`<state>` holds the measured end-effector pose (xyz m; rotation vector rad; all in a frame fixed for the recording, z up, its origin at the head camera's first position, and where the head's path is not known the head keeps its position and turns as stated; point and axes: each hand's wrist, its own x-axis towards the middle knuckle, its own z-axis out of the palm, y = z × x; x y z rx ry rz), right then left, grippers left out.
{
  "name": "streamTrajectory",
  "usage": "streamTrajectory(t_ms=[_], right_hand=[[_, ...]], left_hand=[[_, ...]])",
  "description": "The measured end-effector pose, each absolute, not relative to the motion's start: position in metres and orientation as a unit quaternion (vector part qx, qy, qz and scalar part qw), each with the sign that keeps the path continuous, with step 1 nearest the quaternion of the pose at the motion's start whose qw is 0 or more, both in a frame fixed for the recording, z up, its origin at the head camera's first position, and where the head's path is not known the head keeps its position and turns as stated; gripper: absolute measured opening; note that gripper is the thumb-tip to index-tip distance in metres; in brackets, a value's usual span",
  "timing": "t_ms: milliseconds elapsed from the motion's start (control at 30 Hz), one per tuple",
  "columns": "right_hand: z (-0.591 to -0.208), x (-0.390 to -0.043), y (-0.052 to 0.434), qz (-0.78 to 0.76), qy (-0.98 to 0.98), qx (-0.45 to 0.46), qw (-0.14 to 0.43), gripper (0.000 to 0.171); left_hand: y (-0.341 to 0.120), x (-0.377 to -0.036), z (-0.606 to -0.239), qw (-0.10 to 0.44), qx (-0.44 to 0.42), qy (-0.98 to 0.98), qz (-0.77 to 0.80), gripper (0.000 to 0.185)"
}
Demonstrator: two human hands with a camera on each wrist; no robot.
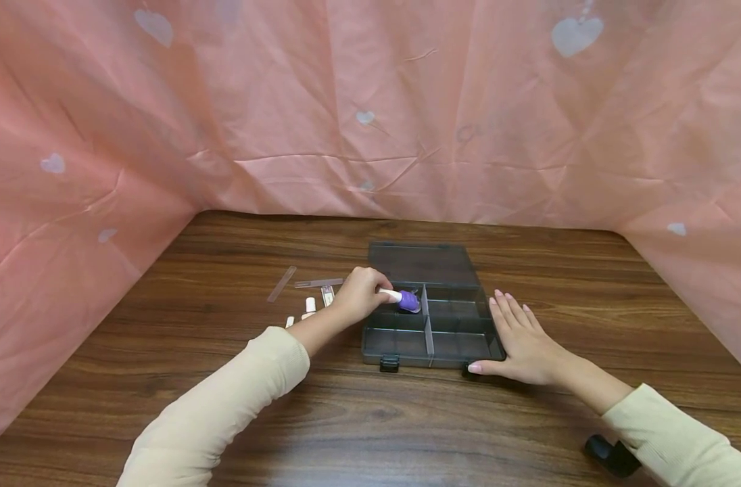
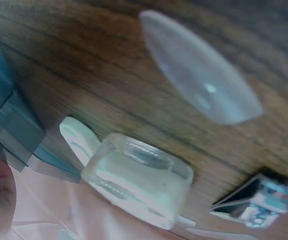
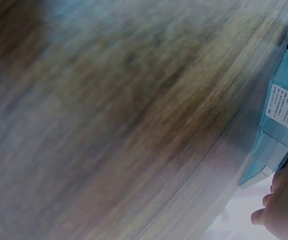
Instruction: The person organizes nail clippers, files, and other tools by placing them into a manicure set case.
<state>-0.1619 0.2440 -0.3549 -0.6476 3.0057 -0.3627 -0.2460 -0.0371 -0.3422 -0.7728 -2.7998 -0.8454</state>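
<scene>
Left hand (image 1: 360,296) pinching purple bottle (image 1: 409,302), divided box (image 1: 458,343)

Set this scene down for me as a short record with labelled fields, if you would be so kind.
Case: dark, see-through, four-part, lid open
Left grip: pinches the white cap of a purple bottle
Bottle position: tilted, at the case's rear left compartment; contact with its floor unclear
Right grip: rests along the case's right side
Left of case: clear strips, nail clipper, pale bottle
Surface: wooden table
Backdrop: pink cloth with pale hearts
</scene>
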Motion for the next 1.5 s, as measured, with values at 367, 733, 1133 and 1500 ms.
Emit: streamTrajectory(t_ms=[367, 733, 1133, 1500], right_hand=[[-0.354, -0.161, 0.245, -0.121, 0.971, -0.203, 0.026, 0.115], [-0.354, -0.160, 0.245, -0.124, 0.972, -0.199, 0.034, 0.116], [-0.353, -0.161, 0.247, -0.121, 0.972, -0.196, 0.036, 0.117], [-0.353, -0.161, 0.246, -0.121, 0.973, -0.195, 0.038, 0.116]], left_hand=[[-0.033, -0.256, -0.350, 0.054, -0.319, -0.940, -0.110, 0.010], [-0.038, -0.247, -0.338, 0.091, -0.365, -0.923, -0.087, 0.005], [-0.063, -0.239, -0.323, 0.101, -0.348, -0.910, -0.203, 0.015], [-0.089, -0.229, -0.322, 0.123, -0.360, -0.887, -0.263, 0.011]])
